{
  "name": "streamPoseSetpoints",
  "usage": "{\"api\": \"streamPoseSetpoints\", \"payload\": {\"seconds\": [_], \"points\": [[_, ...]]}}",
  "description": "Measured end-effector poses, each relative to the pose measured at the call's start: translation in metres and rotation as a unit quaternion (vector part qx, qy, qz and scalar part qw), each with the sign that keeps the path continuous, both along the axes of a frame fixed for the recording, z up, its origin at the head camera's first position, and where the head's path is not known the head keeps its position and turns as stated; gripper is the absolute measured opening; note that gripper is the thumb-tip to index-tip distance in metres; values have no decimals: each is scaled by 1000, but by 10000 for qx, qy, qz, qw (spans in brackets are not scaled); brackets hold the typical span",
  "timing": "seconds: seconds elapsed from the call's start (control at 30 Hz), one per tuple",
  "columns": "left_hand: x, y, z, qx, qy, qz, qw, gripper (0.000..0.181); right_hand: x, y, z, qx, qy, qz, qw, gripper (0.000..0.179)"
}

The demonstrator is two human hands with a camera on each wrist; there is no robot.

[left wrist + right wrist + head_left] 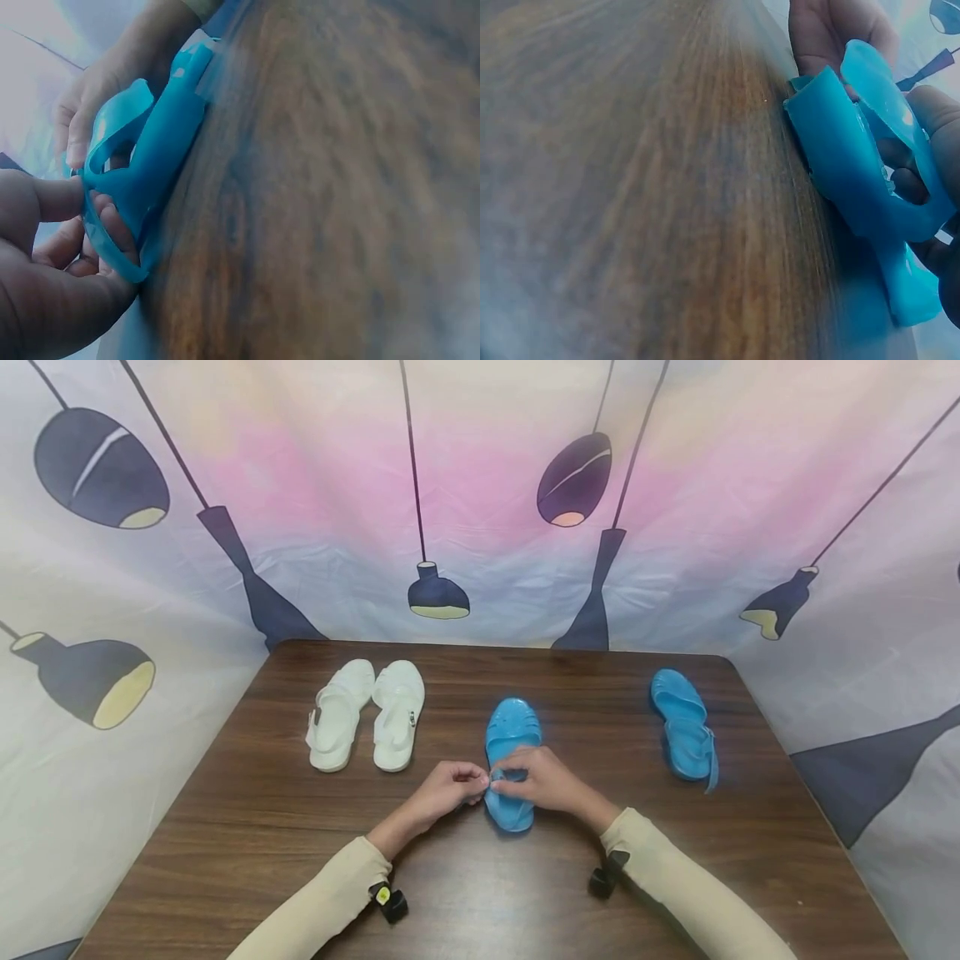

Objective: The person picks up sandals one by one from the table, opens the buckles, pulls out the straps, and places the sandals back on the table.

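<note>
A blue jelly sandal (513,724) lies on the table in front of me, toe pointing away. On its left side, my left hand (453,785) pinches the ankle strap between thumb and fingers. From the right, my right hand (546,779) reaches over the sandal and pinches the strap at the same spot, the fingertips of both hands close together. In the left wrist view the strap (112,251) curves up from the heel to the left hand (45,277). The right wrist view shows the sandal's side (840,142), with right-hand fingers inside the opening.
A second blue sandal (678,706) lies at the right, its strap end hanging loose past the heel. Two white sandals (400,685) stand side by side at the back left. The brown wooden table (262,827) meets a printed cloth backdrop (495,552) behind.
</note>
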State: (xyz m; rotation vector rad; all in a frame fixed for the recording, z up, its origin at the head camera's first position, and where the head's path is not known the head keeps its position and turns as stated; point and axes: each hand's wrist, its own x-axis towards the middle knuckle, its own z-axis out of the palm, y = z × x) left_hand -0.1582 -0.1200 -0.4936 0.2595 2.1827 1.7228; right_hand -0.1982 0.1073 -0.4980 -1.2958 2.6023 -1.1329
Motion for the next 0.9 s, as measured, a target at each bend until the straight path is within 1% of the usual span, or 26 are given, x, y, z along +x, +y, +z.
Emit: {"api": "streamPoseSetpoints", "payload": {"seconds": [0.07, 0.17, 0.27, 0.37, 0.47, 0.57, 0.7, 0.8, 0.9], "points": [[0, 2, 0, -8, 86, -10, 10000, 19, 0, 0, -1, -13, -41, -3, 10000, 19], [0, 2, 0, -172, 180, 26, 9997, 17, 0, 1, -2, -45, -99, -57, 9999, 19], [0, -1, 1, -489, 318, -59, 9983, 18, 0, 2, -3, -75, -115, -98, 9999, 20], [0, -5, 3, -871, 481, -167, 9949, 18, 0, 2, -3, -120, -110, -127, 9998, 21], [0, -9, 5, -1126, 528, -246, 9919, 17, 0, 3, -3, -165, -79, -131, 9997, 20], [-2, -10, 5, -1117, 411, -282, 9925, 16, 0, 3, -3, -217, -88, -130, 9996, 19], [-4, -7, 7, -794, 74, -350, 9962, 20, 0, 3, -2, -219, -232, -71, 9995, 20], [-5, -5, 8, -614, -66, -368, 9974, 22, 0, 2, -1, -190, -372, -21, 9991, 21], [-5, -4, 8, -662, 22, -353, 9972, 21, 1, 1, -1, -191, -478, -23, 9987, 21]]}}
